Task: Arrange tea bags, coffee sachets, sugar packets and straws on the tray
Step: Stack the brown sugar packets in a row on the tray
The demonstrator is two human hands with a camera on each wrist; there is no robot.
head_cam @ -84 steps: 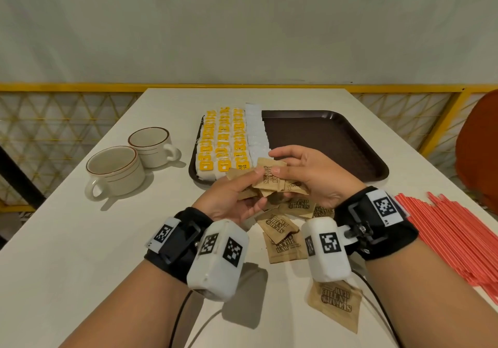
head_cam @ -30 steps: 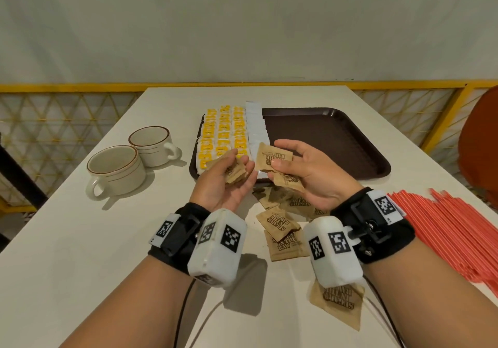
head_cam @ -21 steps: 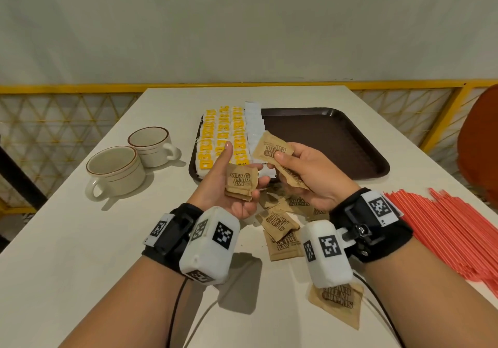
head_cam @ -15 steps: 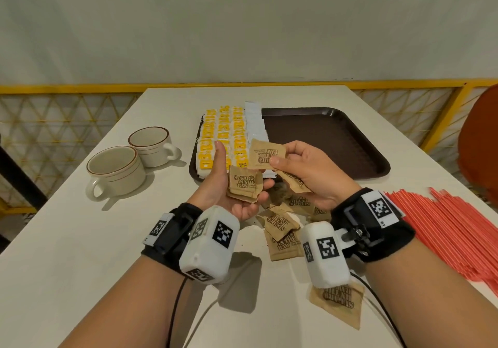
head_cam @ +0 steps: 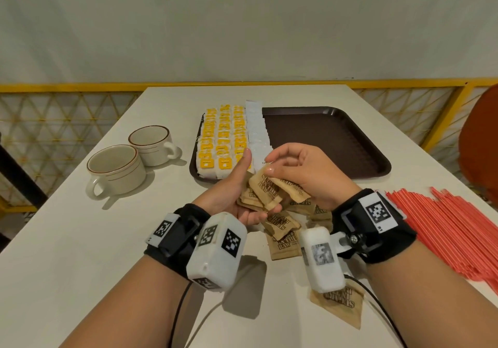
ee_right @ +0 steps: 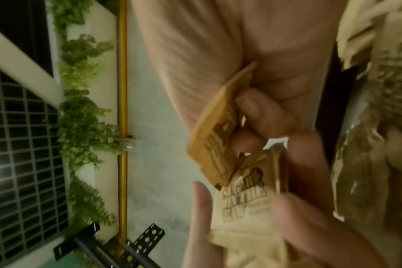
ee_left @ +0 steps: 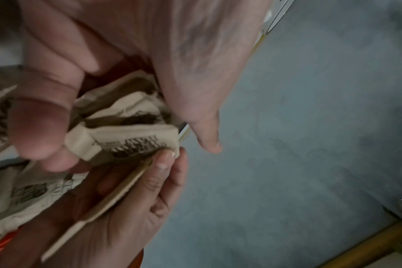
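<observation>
My left hand [head_cam: 235, 186] is held palm up above the table, thumb raised, its fingers curled under a small stack of brown sugar packets [head_cam: 262, 190]. My right hand [head_cam: 272, 165] pinches one more sugar packet [ee_right: 218, 134] and holds it against that stack [ee_left: 126, 139]. Behind the hands lies the dark brown tray [head_cam: 328, 137]. Rows of yellow-tagged tea bags [head_cam: 221, 137] fill its left side, with a column of white sachets [head_cam: 256, 129] beside them. Red straws [head_cam: 444, 229] lie in a pile on the table at the right.
Loose sugar packets [head_cam: 283, 235] lie on the white table under my hands, one more [head_cam: 340, 306] near my right forearm. Two cream cups [head_cam: 116, 168] [head_cam: 151, 142] stand left of the tray. A yellow railing [head_cam: 80, 87] runs behind the table, an orange chair [head_cam: 482, 142] at far right.
My left hand turned palm up, showing its stack of packets. My right hand lowered its packet from in front of the tray down onto that stack.
</observation>
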